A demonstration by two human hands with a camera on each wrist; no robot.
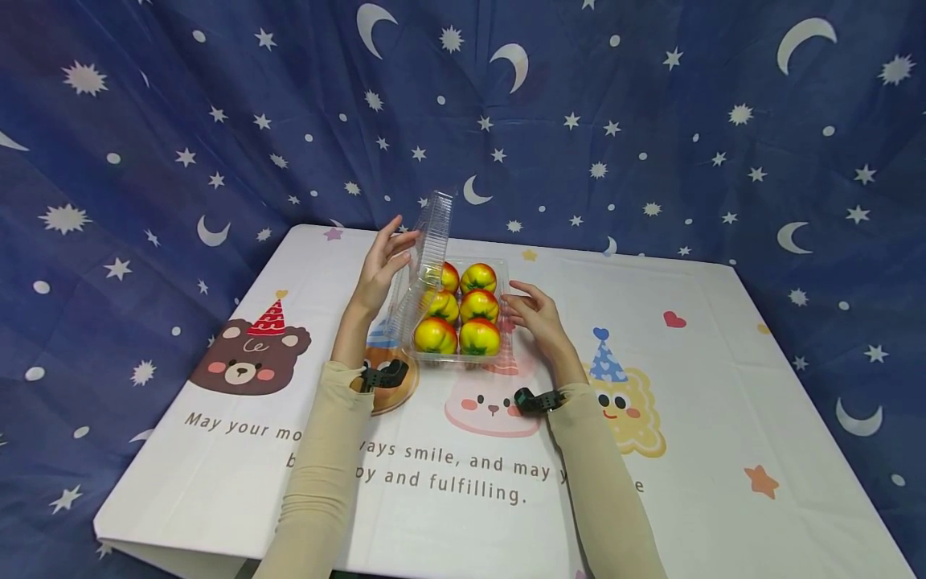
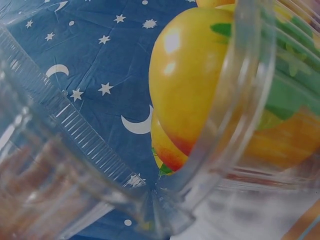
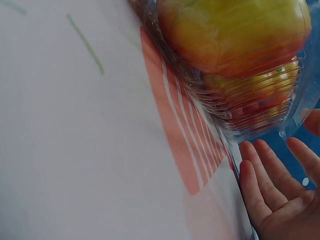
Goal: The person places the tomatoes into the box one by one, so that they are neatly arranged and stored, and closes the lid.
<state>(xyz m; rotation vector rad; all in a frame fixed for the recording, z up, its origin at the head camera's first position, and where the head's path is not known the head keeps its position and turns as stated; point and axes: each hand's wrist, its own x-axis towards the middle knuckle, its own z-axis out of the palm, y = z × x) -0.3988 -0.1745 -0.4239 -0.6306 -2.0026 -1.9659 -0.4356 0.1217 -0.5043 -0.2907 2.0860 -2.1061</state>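
Observation:
A clear plastic clamshell box [image 1: 504,346] holds several round yellow-and-red fruits [image 1: 480,307] with green leaf marks, set in two columns. Its ribbed lid [image 1: 436,229] stands tilted up on the left side, partly over the left column. My left hand [image 1: 378,269] is at the outer side of the lid, fingers loosely extended; in the left wrist view its fingers [image 2: 35,185] show blurred through the plastic, and contact is hard to make out. On the box's right side, my right hand [image 1: 537,318] has its fingers relaxed and fingertips close to the rim.
The box stands on a white table [image 1: 694,386] with a cloth printed with cartoon figures and words. Behind it hangs a dark blue curtain [image 1: 579,185] with moons and stars. A dark wrist camera [image 1: 387,375] is strapped to the left wrist, another [image 1: 537,400] to the right.

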